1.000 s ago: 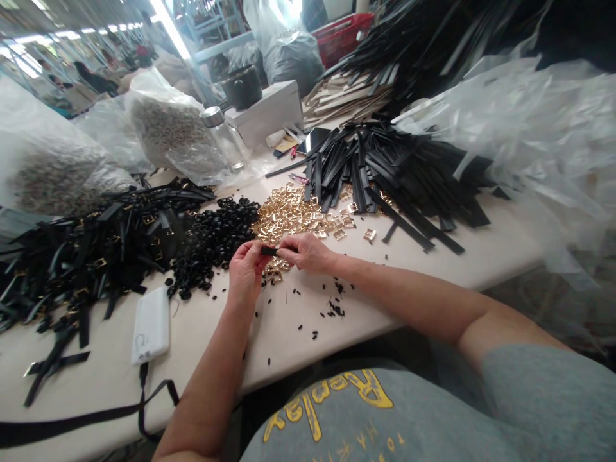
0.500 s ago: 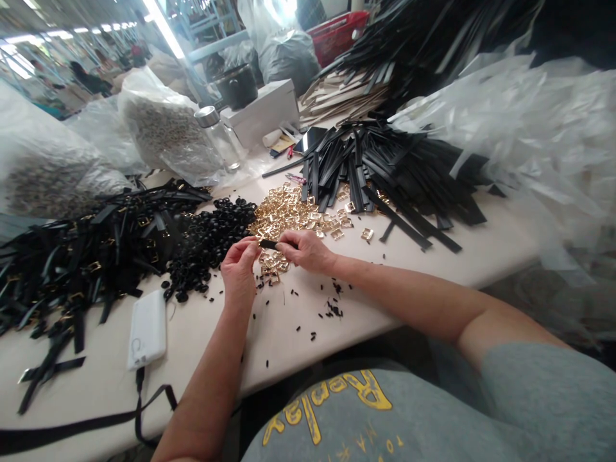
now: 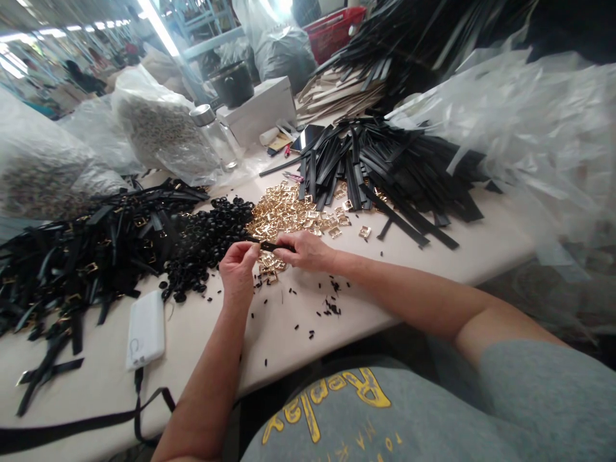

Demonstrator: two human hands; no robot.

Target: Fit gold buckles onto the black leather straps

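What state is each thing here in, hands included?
Left hand: pinching one end of a short black flat strap
Right hand: closed around the strap's other end
Square gold metal buckles: loosely heaped, some scattered
Small black rings: heaped
Long black flat strips: piled, overlapping
Clear glass jar: standing, silver lid on
White rectangular plastic device: lying flat, black cable attached
Clear plastic bag beside the jar: bulging

The strip (image 3: 270,246) mid-frame is black — like the straps (image 3: 409,170) right of centre; buckles (image 3: 282,210) gold, worktop (image 3: 385,276) cream, T-shirt (image 3: 457,410) grey with yellow lettering (image 3: 380,401).
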